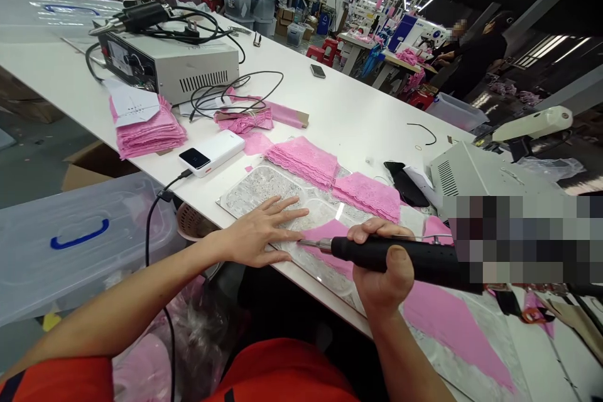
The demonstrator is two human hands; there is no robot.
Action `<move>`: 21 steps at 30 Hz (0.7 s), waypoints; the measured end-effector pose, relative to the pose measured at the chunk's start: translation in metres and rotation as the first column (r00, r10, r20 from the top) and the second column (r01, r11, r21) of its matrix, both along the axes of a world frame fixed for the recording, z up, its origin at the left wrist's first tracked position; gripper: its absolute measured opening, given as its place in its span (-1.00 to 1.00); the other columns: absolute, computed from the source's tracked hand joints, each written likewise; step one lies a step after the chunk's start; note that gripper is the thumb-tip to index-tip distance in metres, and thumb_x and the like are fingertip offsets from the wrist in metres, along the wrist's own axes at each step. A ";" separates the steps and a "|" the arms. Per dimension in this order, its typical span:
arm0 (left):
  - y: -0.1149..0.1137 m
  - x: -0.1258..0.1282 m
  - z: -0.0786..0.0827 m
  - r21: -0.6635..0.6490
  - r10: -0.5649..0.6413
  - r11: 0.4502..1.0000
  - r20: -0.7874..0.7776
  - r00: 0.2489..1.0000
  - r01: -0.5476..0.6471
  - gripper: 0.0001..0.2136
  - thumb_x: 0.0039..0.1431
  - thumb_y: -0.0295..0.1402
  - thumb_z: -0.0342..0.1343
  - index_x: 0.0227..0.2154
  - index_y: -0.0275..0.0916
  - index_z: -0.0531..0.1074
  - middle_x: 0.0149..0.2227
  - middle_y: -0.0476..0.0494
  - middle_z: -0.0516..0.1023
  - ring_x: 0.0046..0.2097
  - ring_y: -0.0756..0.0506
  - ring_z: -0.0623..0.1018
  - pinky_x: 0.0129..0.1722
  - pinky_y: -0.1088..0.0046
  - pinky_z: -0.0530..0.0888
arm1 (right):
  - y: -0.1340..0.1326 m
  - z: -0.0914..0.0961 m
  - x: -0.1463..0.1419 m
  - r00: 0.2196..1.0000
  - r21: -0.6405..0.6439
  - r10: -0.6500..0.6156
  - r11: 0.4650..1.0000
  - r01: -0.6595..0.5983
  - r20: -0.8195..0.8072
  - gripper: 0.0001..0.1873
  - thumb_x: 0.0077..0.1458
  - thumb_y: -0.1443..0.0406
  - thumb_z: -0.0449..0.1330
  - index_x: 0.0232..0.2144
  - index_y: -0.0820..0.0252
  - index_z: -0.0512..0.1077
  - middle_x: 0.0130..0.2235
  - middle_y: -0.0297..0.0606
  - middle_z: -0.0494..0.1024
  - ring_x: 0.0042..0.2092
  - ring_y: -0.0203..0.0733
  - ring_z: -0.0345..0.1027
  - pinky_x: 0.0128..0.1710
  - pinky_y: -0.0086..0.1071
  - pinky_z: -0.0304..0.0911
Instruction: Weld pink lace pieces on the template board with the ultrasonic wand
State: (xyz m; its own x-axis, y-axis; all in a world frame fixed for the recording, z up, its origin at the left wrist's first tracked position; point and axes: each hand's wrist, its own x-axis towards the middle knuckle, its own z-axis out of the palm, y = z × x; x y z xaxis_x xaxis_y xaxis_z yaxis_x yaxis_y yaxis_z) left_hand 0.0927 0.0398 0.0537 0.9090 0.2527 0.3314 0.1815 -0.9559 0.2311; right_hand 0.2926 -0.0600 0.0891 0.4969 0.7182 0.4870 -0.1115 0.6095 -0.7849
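My left hand (264, 232) lies flat with its fingers spread on a grey marble-patterned board (264, 185). In my right hand (384, 270) is a black pen-like power tool (400, 256) with a slim metal tip. This tip points left, by my left fingertips, at the edge of a pink fabric piece (330, 235) on the board. Behind it sit two stacks of pink lace-edged fabric, a left stack (306, 160) and a right stack (367, 195). Another pink piece (455, 326) is spread flat to the right of my right forearm.
A white power bank (219, 152) with a black cable stands near a tied pink fabric bundle (146, 129). Behind is a grey control box (188, 63) carrying a similar black tool. A second grey box (490, 173) is at right. A lidded plastic bin (85, 245) stands left.
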 end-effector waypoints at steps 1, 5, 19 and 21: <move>0.000 0.000 0.000 0.007 0.000 1.000 -0.001 1.000 0.000 -0.60 0.24 -0.08 0.05 0.07 -0.09 0.43 0.31 -0.20 0.15 0.35 -0.37 0.03 0.27 -0.08 0.07 | 0.001 0.002 0.003 1.000 0.007 -0.015 1.000 0.015 -0.006 -0.85 0.01 0.21 0.12 -0.37 0.14 0.39 -0.38 -0.37 0.45 -0.45 -0.33 0.31 -0.42 -0.31 0.31; 0.001 -0.004 0.001 0.035 -0.011 0.999 0.015 1.000 0.010 -0.60 0.26 -0.13 0.05 0.11 -0.11 0.38 0.32 -0.19 0.15 0.36 -0.33 0.03 0.29 -0.04 0.05 | 0.005 0.014 0.029 0.989 0.054 -0.148 0.987 0.149 -0.030 -0.83 -0.02 0.19 0.14 -0.38 0.14 0.41 -0.40 -0.38 0.45 -0.47 -0.34 0.31 -0.42 -0.32 0.31; -0.040 0.094 -0.004 0.131 -0.092 0.989 0.201 0.975 0.066 -0.73 0.37 -0.37 -0.10 -0.03 -0.25 0.46 0.05 -0.14 0.52 0.15 -0.15 0.43 0.27 0.14 0.18 | -0.019 0.015 0.107 0.885 0.033 -0.458 0.887 0.461 -0.083 -0.82 -0.04 0.18 0.15 -0.41 0.17 0.40 -0.42 -0.39 0.45 -0.49 -0.36 0.32 -0.41 -0.36 0.29; -0.049 0.112 -0.007 0.119 -0.093 0.990 0.167 0.982 0.073 -0.72 0.36 -0.28 -0.07 -0.01 -0.23 0.45 0.09 -0.16 0.49 0.15 -0.19 0.43 0.25 0.08 0.19 | -0.024 0.015 0.110 0.882 0.038 -0.467 0.882 0.470 -0.068 -0.83 -0.04 0.19 0.14 -0.41 0.17 0.40 -0.42 -0.38 0.45 -0.49 -0.35 0.31 -0.40 -0.35 0.29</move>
State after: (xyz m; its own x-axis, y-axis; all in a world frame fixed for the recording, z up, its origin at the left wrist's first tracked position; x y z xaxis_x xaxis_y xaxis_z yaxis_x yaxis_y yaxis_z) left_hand 0.2045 -0.0097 0.0463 0.8523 0.1313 0.5063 0.0673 -0.9875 0.1428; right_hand 0.4027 -0.0841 0.1037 0.7960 0.3695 0.4795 0.1553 0.6410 -0.7517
